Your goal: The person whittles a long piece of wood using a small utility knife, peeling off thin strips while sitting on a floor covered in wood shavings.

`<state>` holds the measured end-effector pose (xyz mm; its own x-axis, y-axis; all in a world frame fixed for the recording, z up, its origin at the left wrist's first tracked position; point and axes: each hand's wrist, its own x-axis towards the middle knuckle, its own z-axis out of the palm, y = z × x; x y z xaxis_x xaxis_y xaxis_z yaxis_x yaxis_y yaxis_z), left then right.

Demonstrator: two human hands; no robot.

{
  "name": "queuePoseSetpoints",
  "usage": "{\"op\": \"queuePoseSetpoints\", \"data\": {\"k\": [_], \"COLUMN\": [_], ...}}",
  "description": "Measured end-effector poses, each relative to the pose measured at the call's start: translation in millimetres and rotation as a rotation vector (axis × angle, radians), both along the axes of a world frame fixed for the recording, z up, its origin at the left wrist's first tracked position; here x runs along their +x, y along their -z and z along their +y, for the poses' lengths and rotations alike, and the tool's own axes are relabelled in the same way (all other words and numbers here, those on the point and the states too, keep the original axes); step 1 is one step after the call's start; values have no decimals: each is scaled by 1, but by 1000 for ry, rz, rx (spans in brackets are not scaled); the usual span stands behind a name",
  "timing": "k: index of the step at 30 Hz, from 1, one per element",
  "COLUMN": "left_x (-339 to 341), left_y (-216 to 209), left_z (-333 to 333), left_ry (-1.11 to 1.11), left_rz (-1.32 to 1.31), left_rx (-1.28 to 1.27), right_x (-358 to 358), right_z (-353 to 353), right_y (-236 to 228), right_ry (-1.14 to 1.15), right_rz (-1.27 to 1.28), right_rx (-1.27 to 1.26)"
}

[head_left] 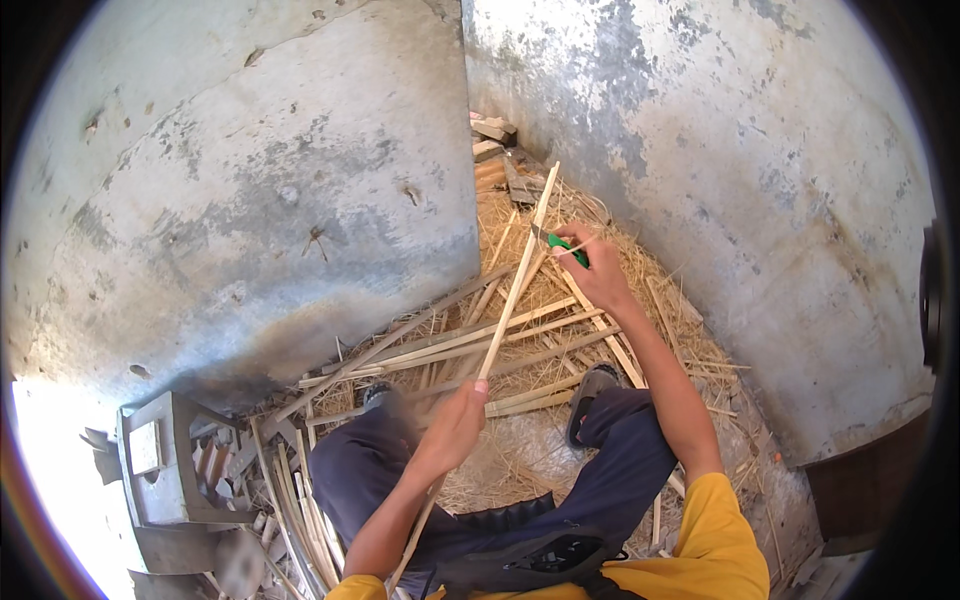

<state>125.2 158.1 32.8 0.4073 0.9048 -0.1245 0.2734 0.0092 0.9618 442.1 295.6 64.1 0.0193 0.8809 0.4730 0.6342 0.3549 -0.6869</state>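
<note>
Here we are: the hands are well apart, each clamped on something of its own. The left hand (458, 425) grips a long pale wooden strip (520, 270), which slants up and away toward the right hand (592, 268). That one, farther forward, is closed around a green-handled knife (568, 247), its fingers covering part of the handle. The blade meets the strip's edge in this view, though how deep it bites is too small to tell. A thin sliver (580, 244) crosses by the right fingers, its ends hard to trace. Below the left hand, another length of wood (420, 535) slips partly behind the forearm; whether it's the same strip, I cannot tell. Between and beyond the hands, loose strips (540, 325) overlap on straw-like shavings (640, 262), hiding much of the floor.
</note>
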Motion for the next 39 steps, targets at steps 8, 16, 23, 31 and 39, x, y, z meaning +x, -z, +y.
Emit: {"op": "queuePoseSetpoints", "data": {"k": [8,16,23,31,39], "left_x": [2,4,3,5,7], "left_y": [-3,-15,-15,-15,-17], "left_z": [-1,-6,-6,-4,-7], "left_ry": [-6,-29,-22,-27,-74], "left_rz": [7,99,102,223,351], "left_rx": [10,98,67,128,156], "right_x": [4,2,0,-4,-18], "right_z": [-3,-6,-8,1,-1], "right_y": [2,-7,-7,-5,-18], "right_ry": [2,-4,-40,90,117], "right_rz": [-139,-154,-76,-252,-332], "right_rx": [65,88,-8,233,81]}}
